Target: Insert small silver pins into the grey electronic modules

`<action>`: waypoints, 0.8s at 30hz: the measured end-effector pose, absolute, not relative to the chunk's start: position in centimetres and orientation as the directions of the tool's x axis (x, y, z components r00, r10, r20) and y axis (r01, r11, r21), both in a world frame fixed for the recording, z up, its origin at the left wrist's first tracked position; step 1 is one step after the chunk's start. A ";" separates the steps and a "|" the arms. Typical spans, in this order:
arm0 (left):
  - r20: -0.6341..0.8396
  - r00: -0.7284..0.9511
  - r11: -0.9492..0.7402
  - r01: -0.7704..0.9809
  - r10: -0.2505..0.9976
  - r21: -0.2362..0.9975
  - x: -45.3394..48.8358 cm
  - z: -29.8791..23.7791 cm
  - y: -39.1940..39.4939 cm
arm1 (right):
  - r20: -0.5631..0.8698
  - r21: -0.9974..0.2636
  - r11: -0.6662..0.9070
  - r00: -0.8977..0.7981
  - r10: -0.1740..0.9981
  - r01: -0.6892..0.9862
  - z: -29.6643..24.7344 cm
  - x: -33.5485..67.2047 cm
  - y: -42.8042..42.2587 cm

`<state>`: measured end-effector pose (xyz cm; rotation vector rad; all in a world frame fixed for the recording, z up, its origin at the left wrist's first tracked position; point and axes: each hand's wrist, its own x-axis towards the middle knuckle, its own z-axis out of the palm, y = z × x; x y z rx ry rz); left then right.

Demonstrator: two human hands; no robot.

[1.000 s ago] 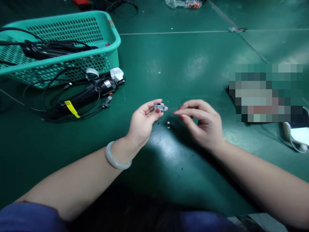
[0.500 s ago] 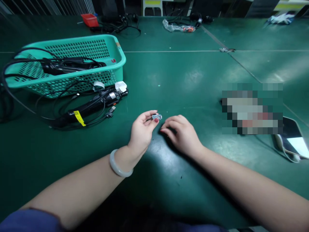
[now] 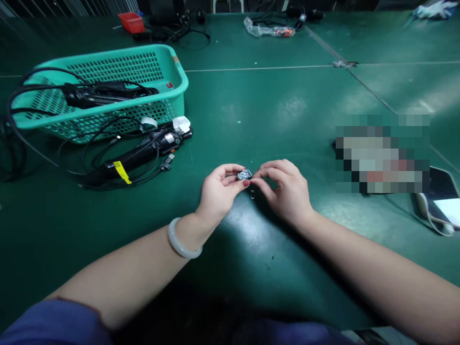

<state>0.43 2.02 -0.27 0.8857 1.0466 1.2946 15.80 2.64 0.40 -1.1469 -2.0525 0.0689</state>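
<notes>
My left hand (image 3: 219,191) pinches a small circuit board (image 3: 244,175) between thumb and fingers; its face shows a pale, dark-lined pattern. At the board's right end is my right hand (image 3: 285,189), thumb and fingertips drawn together at its edge. Whether those fingertips grip the board or some tiny part is too small to see. Just below them a tiny rectangular frame-like piece (image 3: 252,194) lies on the green table (image 3: 223,287).
At left stands a turquoise basket (image 3: 181,96) with black cabled devices inside. A black handheld device (image 3: 140,151) with cables and a yellow tag lies before it. A phone-like object (image 3: 440,191) lies at right beside a blurred-out item. Farther back are a red tray (image 3: 131,22) and a plastic-wrapped bundle (image 3: 268,29).
My right fingers have come up to the circuit board, which is turned to show more of its face. The tiny rectangular piece now shows below the hands. The view has shifted slightly.
</notes>
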 end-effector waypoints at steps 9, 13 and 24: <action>-0.112 0.020 0.113 -0.326 0.993 0.939 0.5 -0.1 1.9 | 0.586 -0.426 0.557 -0.252 0.770 0.713 0.3 15.9 2.7; -0.137 0.057 0.148 -0.359 0.989 0.921 0.5 0.0 1.9 | 0.601 -0.417 0.560 -0.245 0.760 0.716 0.5 16.1 2.5; -0.258 0.070 0.254 -0.542 0.964 0.801 0.6 0.1 2.1 | 0.589 -0.400 0.549 -0.253 0.768 0.734 0.8 16.9 2.1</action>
